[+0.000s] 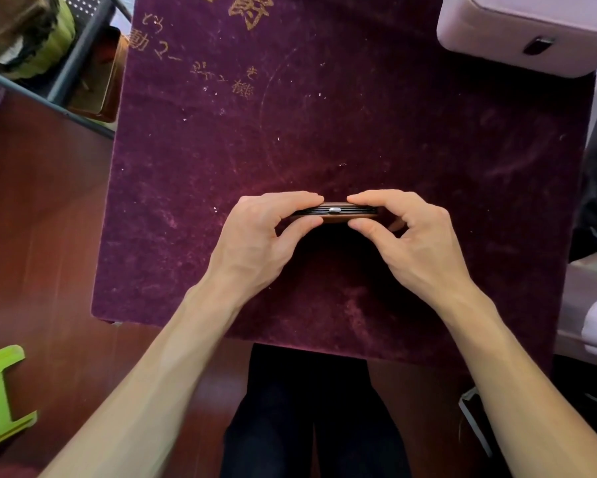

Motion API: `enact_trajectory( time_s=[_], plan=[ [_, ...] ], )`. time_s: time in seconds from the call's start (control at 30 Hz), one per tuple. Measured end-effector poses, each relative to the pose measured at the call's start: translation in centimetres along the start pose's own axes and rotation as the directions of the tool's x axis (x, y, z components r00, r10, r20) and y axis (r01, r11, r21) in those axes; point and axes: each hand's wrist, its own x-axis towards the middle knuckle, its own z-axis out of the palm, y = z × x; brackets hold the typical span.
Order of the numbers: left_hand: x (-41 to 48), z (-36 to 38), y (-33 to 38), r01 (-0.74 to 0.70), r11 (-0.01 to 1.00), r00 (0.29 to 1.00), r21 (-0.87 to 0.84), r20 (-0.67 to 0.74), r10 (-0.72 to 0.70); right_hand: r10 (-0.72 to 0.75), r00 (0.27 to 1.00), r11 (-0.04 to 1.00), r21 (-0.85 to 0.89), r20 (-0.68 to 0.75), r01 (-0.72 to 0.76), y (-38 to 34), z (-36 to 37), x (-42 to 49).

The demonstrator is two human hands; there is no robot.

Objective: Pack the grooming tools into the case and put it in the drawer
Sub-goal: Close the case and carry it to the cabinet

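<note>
Holding: both bare hands pinch a slim brown case shut above the cloth, thumbs under, fingers on top.
Cloth: a large deep-purple velvet cloth [324, 132] with gold embroidered characters at its far edge covers the work surface; no loose grooming tools show on it.
Floor: dark reddish wood flooring [41, 219] lies to the left of the cloth.
Cabinet: a pale lilac plastic unit with a dark recessed pull [538, 44] sits at the far right corner; this looks like the drawer, though I cannot be sure.
Left hand: the left hand [255, 243] grasps the case's left end, forefinger along the top, thumb pressing up from below.
Right hand: the right hand [410, 243] grasps the right end in the same way.
Case: the flat brown leather-look case with dark edge seams [335, 219] lies between the two hands' fingertips, edge-on to the camera, its long axis running left to right.
Clasp: a small silver metal clasp [335, 210] sits at the middle of the near edge, between the two forefingers.
Stage: packing appears done and the case closed or closing; stowing remains.
Key relation: the lilac unit lies ahead and to the right of the case, so the right hand is nearer for the carry.
</note>
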Motion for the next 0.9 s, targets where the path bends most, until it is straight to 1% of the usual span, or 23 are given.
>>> enact_trajectory(
  time_s=[0.4,0.47,0.53,0.57,0.63,0.7,0.73,0.77,0.83,0.9],
  plan=[
    [0.0,0.3,-0.2,-0.010,1.000,0.999,0.004,-0.041,0.010,0.048,0.999,0.999,-0.011,-0.015,-0.049,-0.6,0.2,0.1],
    [0.0,0.2,-0.4,-0.001,1.000,0.999,-0.002,-0.032,0.001,0.036,0.999,0.999,-0.034,-0.003,-0.036,-0.9,0.0,0.1],
    [0.1,0.1,-0.4,0.007,1.000,1.000,-0.005,-0.015,-0.007,-0.003,0.999,0.994,-0.108,0.051,0.008,-1.8,-0.2,0.6],
    [0.1,0.0,-0.3,0.011,1.000,1.000,-0.008,-0.004,-0.011,-0.020,0.996,0.982,-0.185,0.089,0.037,-2.4,-0.2,1.0],
    [0.2,-0.5,0.4,0.039,0.999,0.999,-0.018,0.036,-0.038,-0.030,0.987,0.919,-0.383,0.159,0.089,-4.2,0.4,1.9],
    [0.1,-1.3,0.9,0.120,0.992,0.986,-0.047,0.118,-0.114,0.019,0.976,0.854,-0.512,0.216,0.097,-6.2,1.2,2.4],
    [-0.2,-1.9,1.2,0.193,0.979,0.968,-0.067,0.177,-0.179,0.064,0.969,0.849,-0.524,0.241,0.074,-7.0,1.3,2.1],
    [-0.8,-2.6,1.6,0.288,0.953,0.936,-0.098,0.240,-0.258,0.130,0.958,0.861,-0.508,0.256,0.019,-7.7,1.0,1.3],
    [-2.7,-4.5,2.0,0.493,0.852,0.843,-0.176,0.340,-0.417,0.266,0.931,0.897,-0.417,0.249,-0.144,-8.8,-0.5,-1.4],
    [-5.8,-7.0,2.1,0.631,0.742,0.756,-0.226,0.395,-0.522,0.362,0.904,0.910,-0.295,0.228,-0.290,-10.2,-2.8,-5.3]
  ],
)
